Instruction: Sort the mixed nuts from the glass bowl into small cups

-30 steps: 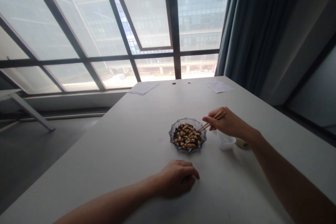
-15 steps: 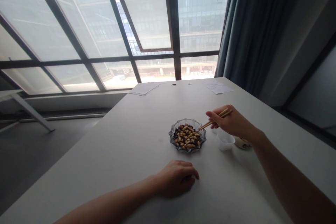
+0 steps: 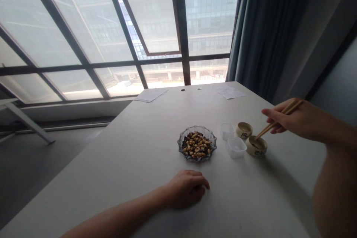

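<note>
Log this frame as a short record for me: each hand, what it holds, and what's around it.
left hand: left hand curled, resting on white table
right hand: right hand holding wooden chopsticks, tips at small ceramic bowl
nearby: second ceramic bowl, two clear plastic containers
centre: glass dish of peanuts
far end: papers

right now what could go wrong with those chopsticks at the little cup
The chopsticks in the right hand reach down to the small ceramic cup, so a careless nudge might tip it. The clear plastic tub sits close beside that cup and could get knocked too.
</note>
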Available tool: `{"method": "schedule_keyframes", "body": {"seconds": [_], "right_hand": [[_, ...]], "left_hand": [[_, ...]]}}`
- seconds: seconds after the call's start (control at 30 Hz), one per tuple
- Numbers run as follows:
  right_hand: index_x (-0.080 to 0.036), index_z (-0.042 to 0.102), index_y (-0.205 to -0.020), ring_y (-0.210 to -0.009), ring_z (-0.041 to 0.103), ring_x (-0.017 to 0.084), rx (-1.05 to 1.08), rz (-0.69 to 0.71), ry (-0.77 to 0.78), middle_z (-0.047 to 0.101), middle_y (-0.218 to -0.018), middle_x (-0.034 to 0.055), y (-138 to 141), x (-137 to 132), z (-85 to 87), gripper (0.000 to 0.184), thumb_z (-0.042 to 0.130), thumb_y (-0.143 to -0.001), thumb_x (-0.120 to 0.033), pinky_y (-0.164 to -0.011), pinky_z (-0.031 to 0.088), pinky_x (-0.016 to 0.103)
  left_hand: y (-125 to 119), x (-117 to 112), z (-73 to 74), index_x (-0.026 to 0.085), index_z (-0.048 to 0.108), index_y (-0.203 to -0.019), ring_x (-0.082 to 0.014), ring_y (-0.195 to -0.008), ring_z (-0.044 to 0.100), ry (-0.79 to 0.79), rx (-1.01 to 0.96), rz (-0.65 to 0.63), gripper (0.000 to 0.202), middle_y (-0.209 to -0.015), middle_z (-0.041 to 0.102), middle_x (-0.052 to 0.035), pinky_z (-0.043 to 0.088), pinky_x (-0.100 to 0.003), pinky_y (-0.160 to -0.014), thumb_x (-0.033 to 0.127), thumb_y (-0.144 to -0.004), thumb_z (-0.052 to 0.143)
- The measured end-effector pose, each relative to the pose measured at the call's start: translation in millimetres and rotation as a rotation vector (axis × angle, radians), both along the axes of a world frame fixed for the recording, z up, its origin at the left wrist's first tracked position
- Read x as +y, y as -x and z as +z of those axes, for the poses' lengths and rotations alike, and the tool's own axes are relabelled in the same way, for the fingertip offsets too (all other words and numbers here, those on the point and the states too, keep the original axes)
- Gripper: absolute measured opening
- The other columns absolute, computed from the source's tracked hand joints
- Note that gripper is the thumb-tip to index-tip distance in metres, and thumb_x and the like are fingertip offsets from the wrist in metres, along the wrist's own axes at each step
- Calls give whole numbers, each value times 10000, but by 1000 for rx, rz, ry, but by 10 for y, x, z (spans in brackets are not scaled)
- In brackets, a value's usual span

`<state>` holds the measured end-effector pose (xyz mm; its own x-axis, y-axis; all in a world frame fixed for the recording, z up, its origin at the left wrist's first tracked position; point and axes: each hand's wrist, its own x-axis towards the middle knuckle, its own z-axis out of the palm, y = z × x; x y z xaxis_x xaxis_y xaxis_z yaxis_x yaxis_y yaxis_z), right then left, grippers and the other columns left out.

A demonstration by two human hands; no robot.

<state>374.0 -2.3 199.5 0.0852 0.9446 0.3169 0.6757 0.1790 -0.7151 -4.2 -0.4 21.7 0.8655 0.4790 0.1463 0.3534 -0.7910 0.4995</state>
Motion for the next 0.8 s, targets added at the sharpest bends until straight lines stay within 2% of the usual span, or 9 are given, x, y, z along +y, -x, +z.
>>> {"method": "schedule_keyframes", "body": {"seconds": [0.1, 0.2, 0.33, 0.43, 0.53, 0.67, 0.8], "right_hand": [[-175, 816, -699, -625, 774, 313, 76, -26, 211, 776, -706, 158, -70, 106, -45, 364, 779, -851, -503, -548, 653, 332], [-163, 807, -736, -620, 771, 308, 106, -107, 183, 771, -696, 157, -41, 142, -33, 310, 798, -842, -454, -563, 653, 342], [-159, 784, -786, -618, 771, 305, 67, -144, 47, 773, -700, 159, 89, 131, 32, 350, 753, -878, -495, -521, 628, 339], [-155, 762, -786, -680, 783, 285, 42, -32, -44, 784, -736, 139, 289, 141, 62, 397, 723, -897, -535, -569, 627, 316], [-158, 764, -809, -704, 779, 263, 105, 161, -62, 785, -746, 110, 558, 201, 7, 449, 703, -894, -595, -584, 609, 300], [-173, 761, -778, -675, 747, 233, 29, 383, -15, 773, -736, 87, 875, 351, -199, 470, 653, -924, -606, -579, 555, 297], [-162, 730, -724, -626, 713, 213, -10, 445, 25, 739, -667, 67, 1044, 526, -448, 476, 649, -929, -583, -565, 501, 288]], "left_hand": [[0, 1, 3, 228, 737, -1102, -152, -821, 674, -3, 7, 0, 290, -956, 736, -35, 504, -216, -814, 131, -894, 561], [2, 4, -12, 231, 734, -1102, -152, -821, 674, -5, 12, 1, 295, -953, 734, -35, 504, -216, -813, 125, -890, 559], [6, 8, -32, 234, 729, -1109, -153, -829, 676, 0, 12, 0, 296, -964, 734, -36, 505, -218, -822, 127, -889, 563], [7, 9, -34, 236, 730, -1114, -153, -831, 675, 3, 10, -1, 296, -967, 734, -37, 504, -218, -825, 131, -894, 562], [6, 9, -25, 235, 730, -1111, -154, -828, 673, 0, 11, -2, 293, -961, 733, -36, 504, -219, -819, 136, -896, 559], [4, 11, -12, 231, 732, -1103, -155, -821, 672, -2, 16, -7, 291, -952, 734, -37, 507, -219, -813, 135, -890, 558], [3, 13, -13, 233, 730, -1111, -156, -830, 677, 0, 13, -12, 302, -971, 737, -40, 511, -218, -815, 129, -884, 559]]}}
